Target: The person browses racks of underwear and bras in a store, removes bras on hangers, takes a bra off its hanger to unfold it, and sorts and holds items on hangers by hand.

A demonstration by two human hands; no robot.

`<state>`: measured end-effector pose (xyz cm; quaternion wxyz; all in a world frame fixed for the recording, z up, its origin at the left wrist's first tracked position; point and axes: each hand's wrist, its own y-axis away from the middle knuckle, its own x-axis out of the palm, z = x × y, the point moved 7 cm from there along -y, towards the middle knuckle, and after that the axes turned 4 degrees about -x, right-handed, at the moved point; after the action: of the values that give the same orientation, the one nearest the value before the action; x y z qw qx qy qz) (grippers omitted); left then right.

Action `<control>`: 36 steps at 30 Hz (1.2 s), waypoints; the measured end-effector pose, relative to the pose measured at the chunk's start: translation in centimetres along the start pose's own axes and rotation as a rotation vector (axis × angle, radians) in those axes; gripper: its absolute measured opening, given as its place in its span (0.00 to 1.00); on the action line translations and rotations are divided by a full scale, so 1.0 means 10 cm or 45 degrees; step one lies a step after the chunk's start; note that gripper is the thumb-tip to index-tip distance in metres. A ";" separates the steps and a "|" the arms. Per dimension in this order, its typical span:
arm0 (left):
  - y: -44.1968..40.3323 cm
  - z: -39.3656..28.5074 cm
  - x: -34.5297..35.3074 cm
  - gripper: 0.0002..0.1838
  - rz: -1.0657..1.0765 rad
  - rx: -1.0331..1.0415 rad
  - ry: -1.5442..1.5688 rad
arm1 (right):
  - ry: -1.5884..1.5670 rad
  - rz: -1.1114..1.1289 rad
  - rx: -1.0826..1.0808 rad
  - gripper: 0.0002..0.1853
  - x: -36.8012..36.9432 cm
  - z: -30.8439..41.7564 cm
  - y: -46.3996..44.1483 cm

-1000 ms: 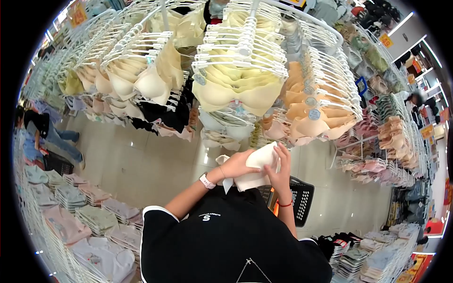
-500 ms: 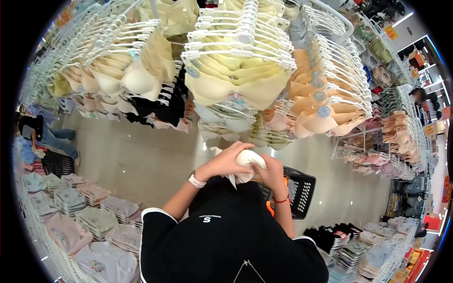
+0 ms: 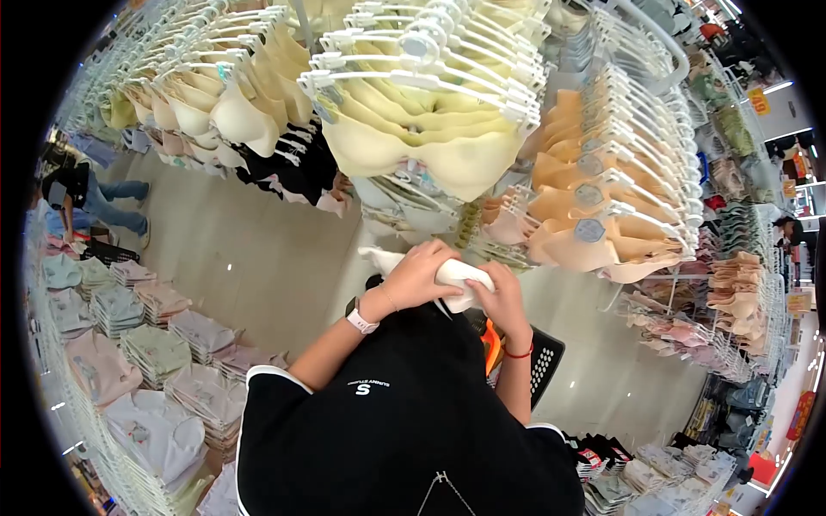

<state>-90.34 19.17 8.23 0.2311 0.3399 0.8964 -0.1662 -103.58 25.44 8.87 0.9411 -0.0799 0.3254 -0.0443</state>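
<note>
A white cloth garment, folded or rolled up, is held between both hands in front of the black shirt. My left hand, with a pink-banded watch at its wrist, wraps over the garment's left part, and one end sticks out beyond it to the left. On the garment's right end, my right hand closes with thumb and fingers; a red string circles that wrist. Pale yellow bras on white hangers hang just beyond the hands. The garment's underside is hidden.
Peach bras hang at the right, and cream bras at the left. A black basket stands beside my right forearm. Folded clothes fill a left shelf. Another person stands at far left.
The garment, earlier spread wider with a raised flap, is now bunched into a compact roll. My right fingers have closed down on it. The view has turned slightly, and the racks appear nearer.
</note>
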 end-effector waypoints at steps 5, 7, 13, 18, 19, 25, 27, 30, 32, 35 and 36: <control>0.03 0.04 0.18 0.17 0.282 -0.134 0.081 | -0.126 -0.010 0.056 0.11 -0.07 0.01 0.05; 0.03 0.04 0.24 0.17 0.358 -0.167 0.143 | -0.260 -0.058 0.102 0.13 -0.19 0.01 0.07; -0.07 -0.10 0.37 0.20 0.342 0.046 0.090 | -0.441 0.061 0.377 0.12 -0.16 -0.28 0.31; 0.15 -0.03 0.48 0.18 0.675 -0.165 0.191 | -0.532 0.006 0.391 0.12 -0.11 -0.16 0.39; 0.21 -0.02 0.45 0.18 0.641 -0.175 0.221 | -0.415 -0.032 0.279 0.13 -0.13 -0.05 0.34; 0.53 0.11 0.15 0.15 0.543 -0.301 0.162 | -0.237 0.159 0.306 0.15 0.14 0.24 0.29; 0.61 0.06 -0.13 0.15 0.374 -0.290 0.324 | -0.310 0.149 0.338 0.14 0.27 0.35 0.31; 0.76 0.13 -0.43 0.14 0.304 -0.340 0.371 | -0.476 0.100 0.393 0.11 0.51 0.47 0.36; 0.93 0.19 -0.55 0.14 0.344 -0.395 0.294 | -0.623 0.012 0.450 0.10 0.75 0.50 0.47; 1.19 0.26 -0.57 0.14 0.315 -0.373 0.467 | -0.839 -0.028 0.575 0.10 0.95 0.67 0.65; 1.25 0.27 -0.56 0.14 0.315 -0.359 0.571 | -0.873 -0.067 0.577 0.11 0.98 0.72 0.72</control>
<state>-77.29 23.87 7.14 0.0905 0.4396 0.8910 0.0688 -91.22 32.10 7.25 0.9874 0.1109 -0.0271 -0.1096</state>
